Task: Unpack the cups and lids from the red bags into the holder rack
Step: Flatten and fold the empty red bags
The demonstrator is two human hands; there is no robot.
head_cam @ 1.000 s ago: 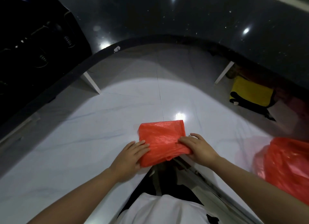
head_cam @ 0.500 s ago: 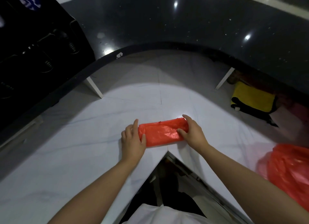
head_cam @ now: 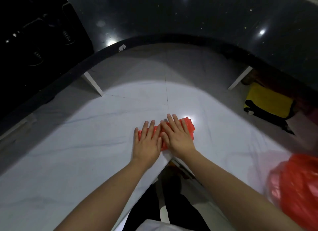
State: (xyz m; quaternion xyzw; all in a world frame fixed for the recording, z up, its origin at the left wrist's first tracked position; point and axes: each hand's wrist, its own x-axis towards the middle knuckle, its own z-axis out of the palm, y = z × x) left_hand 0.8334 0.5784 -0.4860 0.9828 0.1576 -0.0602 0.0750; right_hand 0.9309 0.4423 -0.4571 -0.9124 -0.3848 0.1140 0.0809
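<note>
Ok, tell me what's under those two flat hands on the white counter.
A folded red bag lies under the left hand and right hand, both pressing it flat on the counter. Only its edges show; its middle is covered by the palms.

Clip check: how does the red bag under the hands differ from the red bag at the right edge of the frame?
The folded red bag lies pressed into a flat, narrow strip; the bulging red bag is puffed up and crumpled. The folded red bag sits under the left hand and right hand, both flat on it; nothing touches the bulging red bag. The folded one is wholly in frame, the bulging one cut off. Both are thin red plastic on the white counter.
</note>
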